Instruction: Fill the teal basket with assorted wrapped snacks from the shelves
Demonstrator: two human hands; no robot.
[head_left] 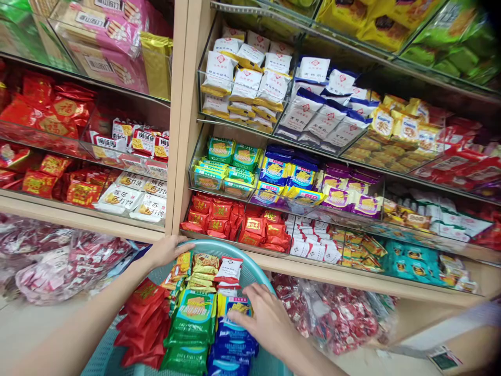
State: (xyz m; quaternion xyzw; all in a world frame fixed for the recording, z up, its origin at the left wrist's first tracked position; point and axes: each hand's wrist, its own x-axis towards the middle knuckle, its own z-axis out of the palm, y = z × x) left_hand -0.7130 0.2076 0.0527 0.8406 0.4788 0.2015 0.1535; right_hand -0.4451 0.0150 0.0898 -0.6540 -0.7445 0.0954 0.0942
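A turquoise plastic basket (258, 265) stands below the shelf front, holding rows of packaged snacks. My left hand (169, 250) grips its far left rim, fingers bent over the edge. Inside, red packets (143, 324) are stacked at the left, green biscuit packs (191, 318) in the middle and blue biscuit packs (233, 339) at the right. Behind these lie gold packets (204, 266) and a white-and-red packet (229, 271). Over the blue packs is my right hand (264, 313), thumb and fingers apart; whether it touches them I cannot tell.
Shelves with clear-fronted bins rise ahead, holding white packets (246, 83), green packs (221, 150), purple packs (338, 193) and red packets (254, 230). A wooden upright (183, 115) divides the shelving. Plastic bags of packets (74, 266) lie beneath the lowest shelf.
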